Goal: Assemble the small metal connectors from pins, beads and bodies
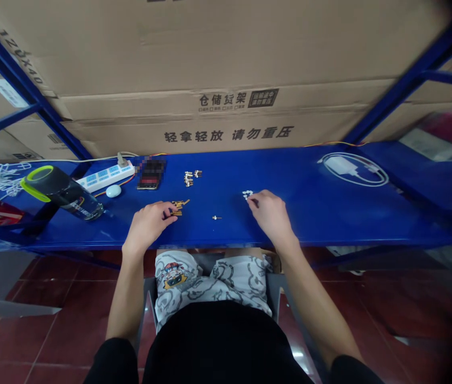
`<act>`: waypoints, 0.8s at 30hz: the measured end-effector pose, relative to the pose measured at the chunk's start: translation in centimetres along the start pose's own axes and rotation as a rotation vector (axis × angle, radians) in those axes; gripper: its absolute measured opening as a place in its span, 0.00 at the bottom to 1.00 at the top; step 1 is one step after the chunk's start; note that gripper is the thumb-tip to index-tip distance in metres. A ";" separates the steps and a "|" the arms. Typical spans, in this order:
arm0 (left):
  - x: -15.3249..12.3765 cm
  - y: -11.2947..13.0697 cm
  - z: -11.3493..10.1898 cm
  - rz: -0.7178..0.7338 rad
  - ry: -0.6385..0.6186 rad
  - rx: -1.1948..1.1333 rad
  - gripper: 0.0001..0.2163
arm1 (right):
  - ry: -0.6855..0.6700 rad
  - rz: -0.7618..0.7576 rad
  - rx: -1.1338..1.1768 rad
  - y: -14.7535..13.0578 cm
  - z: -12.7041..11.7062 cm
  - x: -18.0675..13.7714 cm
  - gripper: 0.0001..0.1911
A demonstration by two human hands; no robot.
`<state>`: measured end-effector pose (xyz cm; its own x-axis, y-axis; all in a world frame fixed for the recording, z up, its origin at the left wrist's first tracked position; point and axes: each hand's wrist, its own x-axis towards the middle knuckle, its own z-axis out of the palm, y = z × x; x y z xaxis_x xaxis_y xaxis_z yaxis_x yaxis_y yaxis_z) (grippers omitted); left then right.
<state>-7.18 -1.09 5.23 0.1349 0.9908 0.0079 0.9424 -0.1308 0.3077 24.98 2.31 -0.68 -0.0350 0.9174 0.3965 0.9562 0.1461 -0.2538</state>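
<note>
While I am watching from the head camera, the left hand (148, 224) is resting on the blue surface (309, 202), its grip curled around small brass pins (179, 206) lying at its two o'clock. The right hand (269, 216) is pinching narrow at tiny white caps (247, 194), heaped at its eleven o'clock. One assembled pin (216, 217) is lying between the hands, likely parked within easy reach; finished pieces (191, 177) are sitting farther back.

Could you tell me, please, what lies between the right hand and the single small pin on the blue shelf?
Nothing visible does. The single small pin lies alone on bare blue shelf, to the left of the right hand, whose fingers touch the white pieces.
</note>
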 end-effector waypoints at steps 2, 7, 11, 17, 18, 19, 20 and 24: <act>-0.1 0.0 -0.2 -0.001 -0.004 0.000 0.07 | 0.010 -0.003 0.002 0.0 0.1 0.1 0.11; -0.2 -0.2 -0.4 -0.013 -0.013 0.003 0.05 | 0.051 -0.014 0.044 0.3 0.2 0.4 0.12; -0.4 -0.4 -0.5 -0.003 -0.012 -0.006 0.03 | 0.113 -0.024 0.150 0.3 0.2 0.6 0.14; -0.5 -0.3 -0.6 0.023 -0.018 0.011 0.05 | 0.129 -0.007 0.314 -0.2 0.1 0.5 0.11; -0.5 -0.3 -0.6 0.028 -0.017 0.022 0.06 | 0.130 -0.010 0.332 -0.3 0.1 0.5 0.11; -0.6 -0.4 -0.6 0.033 -0.014 0.038 0.06 | 0.133 -0.013 0.345 -0.4 0.1 0.5 0.10; -0.8 -0.4 -0.6 0.036 -0.011 0.056 0.07 | 0.136 -0.016 0.354 -0.4 0.1 0.5 0.10; -1.5 -0.6 -0.6 0.040 -0.041 0.108 0.10 | 0.136 -0.029 0.372 -0.4 0.2 0.4 0.09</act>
<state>-8.16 -2.49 5.56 0.1832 0.9828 -0.0215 0.9633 -0.1751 0.2033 24.54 2.74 -0.60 0.0021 0.8571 0.5152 0.7836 0.3187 -0.5334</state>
